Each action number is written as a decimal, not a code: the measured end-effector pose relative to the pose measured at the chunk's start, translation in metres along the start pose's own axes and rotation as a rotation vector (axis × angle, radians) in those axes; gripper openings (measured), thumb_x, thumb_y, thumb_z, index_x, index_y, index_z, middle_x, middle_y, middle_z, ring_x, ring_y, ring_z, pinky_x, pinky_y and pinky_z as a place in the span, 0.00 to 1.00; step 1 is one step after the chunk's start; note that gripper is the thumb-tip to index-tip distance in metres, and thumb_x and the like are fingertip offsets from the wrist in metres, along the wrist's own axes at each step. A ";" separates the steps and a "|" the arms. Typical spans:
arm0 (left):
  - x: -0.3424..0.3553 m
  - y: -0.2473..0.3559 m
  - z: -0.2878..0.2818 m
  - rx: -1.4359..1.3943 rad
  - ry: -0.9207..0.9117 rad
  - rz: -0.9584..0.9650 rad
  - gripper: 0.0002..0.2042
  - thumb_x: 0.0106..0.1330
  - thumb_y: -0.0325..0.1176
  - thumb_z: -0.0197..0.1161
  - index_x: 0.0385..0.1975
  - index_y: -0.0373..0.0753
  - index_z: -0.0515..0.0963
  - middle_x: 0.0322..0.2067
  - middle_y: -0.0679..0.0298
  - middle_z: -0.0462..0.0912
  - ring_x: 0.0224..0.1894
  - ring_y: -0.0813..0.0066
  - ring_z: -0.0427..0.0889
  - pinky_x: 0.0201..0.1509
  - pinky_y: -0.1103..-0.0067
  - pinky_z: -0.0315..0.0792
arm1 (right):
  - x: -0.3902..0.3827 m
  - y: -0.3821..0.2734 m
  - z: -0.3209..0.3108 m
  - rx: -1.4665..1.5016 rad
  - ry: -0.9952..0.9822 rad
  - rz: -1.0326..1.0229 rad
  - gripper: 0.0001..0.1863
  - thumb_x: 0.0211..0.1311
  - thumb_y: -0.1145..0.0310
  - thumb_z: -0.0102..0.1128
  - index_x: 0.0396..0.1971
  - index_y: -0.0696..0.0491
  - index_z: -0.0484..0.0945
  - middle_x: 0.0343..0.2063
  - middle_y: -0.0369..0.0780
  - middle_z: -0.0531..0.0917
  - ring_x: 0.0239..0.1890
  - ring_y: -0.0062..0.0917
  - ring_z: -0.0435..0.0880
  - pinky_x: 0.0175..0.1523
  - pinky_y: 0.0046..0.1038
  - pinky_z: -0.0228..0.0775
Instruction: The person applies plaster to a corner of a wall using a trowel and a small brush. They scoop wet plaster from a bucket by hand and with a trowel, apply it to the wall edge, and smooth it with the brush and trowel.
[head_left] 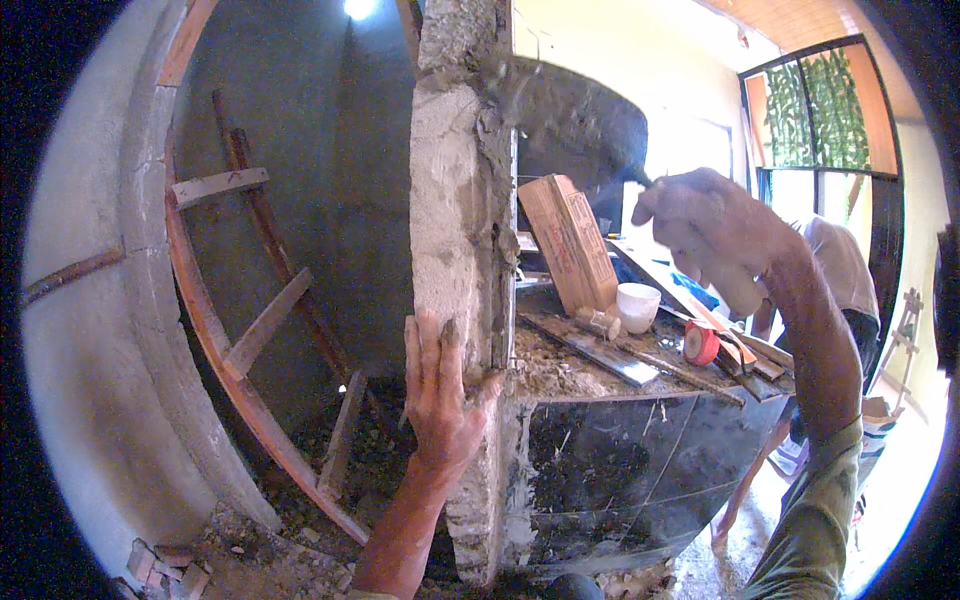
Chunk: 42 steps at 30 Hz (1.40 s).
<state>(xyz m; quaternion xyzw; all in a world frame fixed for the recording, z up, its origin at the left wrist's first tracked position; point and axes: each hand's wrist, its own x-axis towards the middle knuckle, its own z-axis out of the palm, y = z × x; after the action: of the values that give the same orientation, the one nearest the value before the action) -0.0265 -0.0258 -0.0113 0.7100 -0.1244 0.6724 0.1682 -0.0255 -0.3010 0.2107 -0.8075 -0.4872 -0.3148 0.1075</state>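
My left hand [443, 392] lies flat against the face of a rough concrete pillar [447, 200], fingers pointing up and thumb hooked toward the pillar's right edge. A thin upright strip [506, 250] runs along that edge, smeared with wet mortar. My right hand [706, 232] is raised at the right, closed round the handle of a trowel. The trowel's dark grey blade [582, 125] reaches left to the mortar-covered edge near the top of the pillar.
A dusty counter [600, 385] behind the pillar carries a wooden block [566, 240], a white cup [637, 306], a red tape roll [700, 343] and loose slats. Curved wooden formwork [230, 385] fills the opening at left. Rubble [165, 565] lies below. Another person [842, 268] stands at the right.
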 end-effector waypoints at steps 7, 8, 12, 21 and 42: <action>0.000 0.000 0.003 -0.031 0.001 -0.007 0.40 0.48 0.30 0.74 0.63 0.31 0.63 0.66 0.41 0.57 0.69 0.38 0.54 0.71 0.58 0.53 | 0.006 -0.005 -0.018 0.406 0.113 0.402 0.22 0.67 0.54 0.50 0.31 0.61 0.79 0.16 0.36 0.72 0.13 0.19 0.71 0.17 0.23 0.64; 0.000 0.000 0.003 -0.041 0.013 0.005 0.40 0.48 0.29 0.74 0.64 0.32 0.62 0.67 0.41 0.57 0.69 0.37 0.54 0.71 0.58 0.53 | 0.005 -0.007 -0.017 0.299 0.125 0.411 0.22 0.66 0.54 0.50 0.31 0.61 0.79 0.15 0.36 0.72 0.13 0.18 0.71 0.17 0.23 0.64; 0.000 -0.001 0.002 -0.056 0.028 0.009 0.41 0.48 0.27 0.74 0.64 0.34 0.62 0.67 0.41 0.57 0.69 0.37 0.54 0.71 0.58 0.54 | -0.013 -0.012 -0.014 0.271 0.171 0.447 0.23 0.66 0.53 0.50 0.30 0.61 0.79 0.15 0.35 0.72 0.12 0.18 0.72 0.17 0.22 0.65; -0.002 -0.003 0.003 -0.031 0.002 -0.004 0.41 0.48 0.29 0.74 0.65 0.35 0.62 0.67 0.40 0.57 0.69 0.36 0.54 0.70 0.57 0.55 | 0.029 -0.033 -0.001 0.682 0.139 0.368 0.24 0.69 0.54 0.45 0.33 0.62 0.79 0.17 0.35 0.72 0.12 0.18 0.72 0.13 0.23 0.63; 0.002 -0.001 0.000 -0.010 0.009 0.003 0.42 0.45 0.34 0.76 0.63 0.33 0.64 0.67 0.39 0.57 0.67 0.35 0.57 0.67 0.56 0.60 | -0.004 -0.050 -0.001 0.168 -0.074 0.569 0.16 0.63 0.59 0.56 0.33 0.58 0.78 0.19 0.36 0.74 0.18 0.18 0.75 0.23 0.25 0.69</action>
<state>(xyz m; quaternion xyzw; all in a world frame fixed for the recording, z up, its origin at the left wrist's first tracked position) -0.0257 -0.0244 -0.0099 0.7059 -0.1278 0.6753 0.1714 -0.0695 -0.2793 0.2024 -0.9108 -0.2691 -0.2008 0.2402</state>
